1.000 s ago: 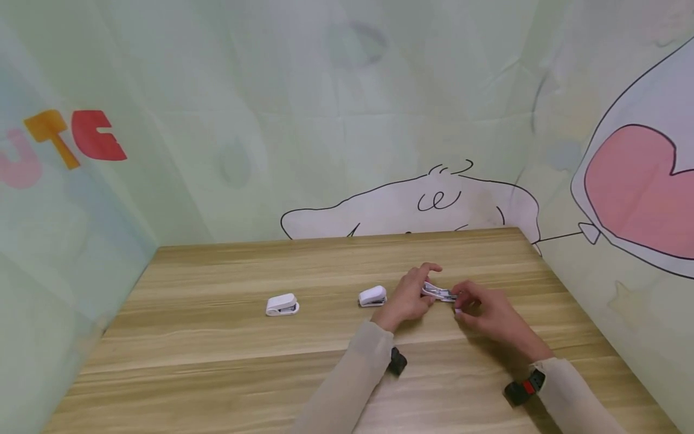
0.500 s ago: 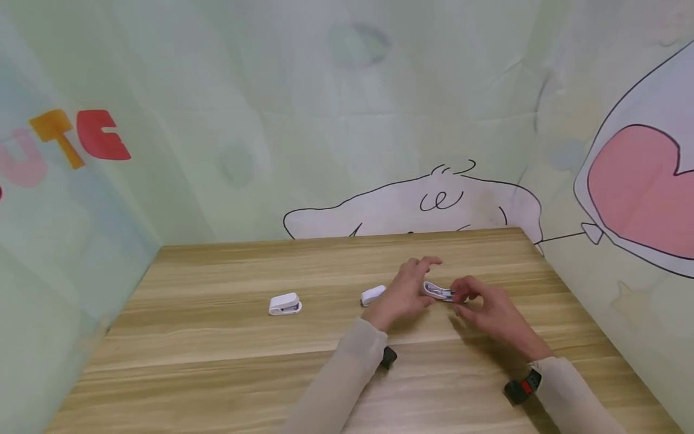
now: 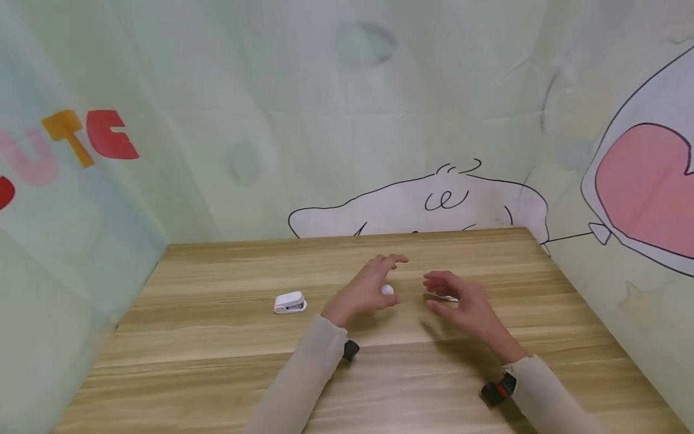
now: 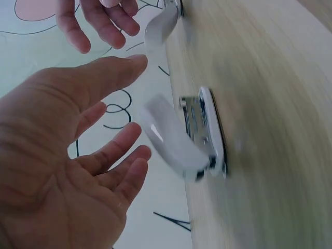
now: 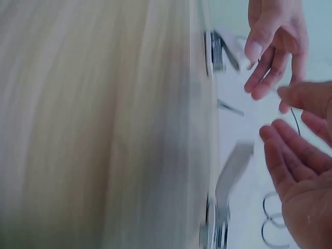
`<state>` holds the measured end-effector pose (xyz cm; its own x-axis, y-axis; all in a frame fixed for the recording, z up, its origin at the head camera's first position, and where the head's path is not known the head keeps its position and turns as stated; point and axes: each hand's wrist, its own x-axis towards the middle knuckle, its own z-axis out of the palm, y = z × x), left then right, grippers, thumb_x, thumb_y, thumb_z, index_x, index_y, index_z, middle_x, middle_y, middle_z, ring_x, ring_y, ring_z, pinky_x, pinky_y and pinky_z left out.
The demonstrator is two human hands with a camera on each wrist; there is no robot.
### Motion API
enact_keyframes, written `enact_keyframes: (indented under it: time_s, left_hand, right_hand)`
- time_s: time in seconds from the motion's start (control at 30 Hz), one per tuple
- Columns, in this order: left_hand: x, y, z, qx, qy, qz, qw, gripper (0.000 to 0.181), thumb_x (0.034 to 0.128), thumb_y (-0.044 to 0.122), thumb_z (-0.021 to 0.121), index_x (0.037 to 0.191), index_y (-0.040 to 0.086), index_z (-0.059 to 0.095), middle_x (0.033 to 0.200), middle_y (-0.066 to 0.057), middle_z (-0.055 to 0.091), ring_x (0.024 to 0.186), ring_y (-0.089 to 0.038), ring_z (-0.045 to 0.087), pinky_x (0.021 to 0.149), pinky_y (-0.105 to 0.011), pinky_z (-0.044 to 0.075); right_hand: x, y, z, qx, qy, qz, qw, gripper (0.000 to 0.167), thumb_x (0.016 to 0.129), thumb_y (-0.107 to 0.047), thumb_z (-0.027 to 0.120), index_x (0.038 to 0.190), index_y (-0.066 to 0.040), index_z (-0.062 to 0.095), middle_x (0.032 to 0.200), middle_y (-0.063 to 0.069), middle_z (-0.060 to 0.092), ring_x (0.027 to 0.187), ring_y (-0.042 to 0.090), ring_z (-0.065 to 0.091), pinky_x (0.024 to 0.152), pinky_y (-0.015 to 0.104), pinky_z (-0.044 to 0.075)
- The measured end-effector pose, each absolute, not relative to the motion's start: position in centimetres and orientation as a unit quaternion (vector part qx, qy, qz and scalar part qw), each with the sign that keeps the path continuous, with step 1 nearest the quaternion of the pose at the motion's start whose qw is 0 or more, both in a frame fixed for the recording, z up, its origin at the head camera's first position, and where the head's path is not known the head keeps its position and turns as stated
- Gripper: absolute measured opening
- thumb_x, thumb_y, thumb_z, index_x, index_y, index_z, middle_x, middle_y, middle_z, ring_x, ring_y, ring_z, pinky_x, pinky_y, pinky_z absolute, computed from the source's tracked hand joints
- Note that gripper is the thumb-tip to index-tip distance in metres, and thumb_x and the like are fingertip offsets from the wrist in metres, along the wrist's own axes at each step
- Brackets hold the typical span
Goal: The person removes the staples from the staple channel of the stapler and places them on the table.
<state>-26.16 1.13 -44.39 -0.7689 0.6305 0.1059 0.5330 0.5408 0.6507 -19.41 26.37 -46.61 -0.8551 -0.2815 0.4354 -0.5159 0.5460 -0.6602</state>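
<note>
Three small white staplers are on the wooden table. The left-hand stapler (image 3: 290, 302) lies by itself. My left hand (image 3: 362, 292), fingers spread, hovers around the middle stapler (image 3: 387, 290) and hides most of it. In the left wrist view this middle stapler (image 4: 171, 137) has its top arm raised off its base, with a gap between it and my fingers. My right hand (image 3: 465, 303) is beside the right-hand stapler (image 3: 447, 297), fingers loosely bent and holding nothing. That stapler (image 5: 231, 179) also shows a raised arm in the right wrist view.
The wooden table top (image 3: 228, 355) reaches back to a pale green printed cloth (image 3: 271, 120). The cloth also rises along the left and right sides. Black wrist cameras hang under both wrists, near the table.
My right hand has let go of the right-hand stapler and shifted left. My left hand has come away from that stapler, leftward to the middle one. The view has turned slightly left.
</note>
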Motion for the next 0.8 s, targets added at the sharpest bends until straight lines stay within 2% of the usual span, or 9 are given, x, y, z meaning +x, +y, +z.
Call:
enact_keyframes:
  time_s: [0.2, 0.33, 0.47, 0.6, 0.8]
  left_hand:
    - [-26.1, -0.6, -44.8, 0.328, 0.878, 0.339, 0.076, 0.074, 0.0918, 0.015, 0.083, 0.156, 0.019, 0.048, 0.141, -0.019, 0.062, 0.132, -0.036, 0.058, 0.112, -0.055, 0.047]
    - [-26.2, -0.9, -44.9, 0.322, 0.871, 0.362, 0.081, 0.070, 0.0917, 0.011, 0.084, 0.153, 0.016, 0.051, 0.130, -0.016, 0.068, 0.120, -0.033, 0.064, 0.106, -0.051, 0.052]
    - [-26.4, -0.9, -45.0, 0.320, 0.865, 0.377, 0.081, 0.059, 0.0907, 0.004, 0.083, 0.143, 0.011, 0.056, 0.118, -0.013, 0.072, 0.106, -0.026, 0.068, 0.098, -0.043, 0.056]
    - [-26.6, -1.0, -45.2, 0.321, 0.863, 0.383, 0.074, 0.050, 0.0887, -0.001, 0.082, 0.131, 0.011, 0.058, 0.113, -0.010, 0.075, 0.101, -0.022, 0.070, 0.091, -0.036, 0.056]
    - [-26.7, -1.3, -45.6, 0.324, 0.853, 0.403, 0.077, 0.047, 0.0885, -0.004, 0.082, 0.127, 0.008, 0.058, 0.112, -0.010, 0.076, 0.102, -0.022, 0.072, 0.089, -0.035, 0.057]
  right_hand:
    - [-19.5, 23.4, -46.7, 0.204, -0.855, 0.468, 0.089, 0.046, 0.093, 0.004, 0.078, 0.137, 0.002, 0.063, 0.127, 0.024, 0.076, 0.116, 0.039, 0.075, 0.100, 0.050, 0.061]
    - [-20.0, 21.5, -47.0, 0.171, -0.850, 0.493, 0.071, 0.047, 0.094, 0.005, 0.076, 0.138, 0.003, 0.059, 0.126, 0.024, 0.076, 0.118, 0.039, 0.074, 0.102, 0.048, 0.061]
    - [-20.9, 20.0, -47.4, 0.118, -0.849, 0.512, 0.051, 0.047, 0.093, 0.009, 0.074, 0.136, 0.001, 0.058, 0.121, 0.023, 0.077, 0.113, 0.036, 0.076, 0.099, 0.041, 0.062]
    - [-21.7, 19.0, -47.9, 0.086, -0.854, 0.512, 0.029, 0.048, 0.091, 0.012, 0.073, 0.135, -0.001, 0.058, 0.118, 0.023, 0.078, 0.108, 0.032, 0.077, 0.094, 0.035, 0.063]
    - [-22.5, 18.6, -48.3, 0.071, -0.862, 0.501, 0.015, 0.047, 0.091, 0.009, 0.077, 0.133, -0.002, 0.058, 0.118, 0.022, 0.079, 0.104, 0.028, 0.078, 0.091, 0.036, 0.064]
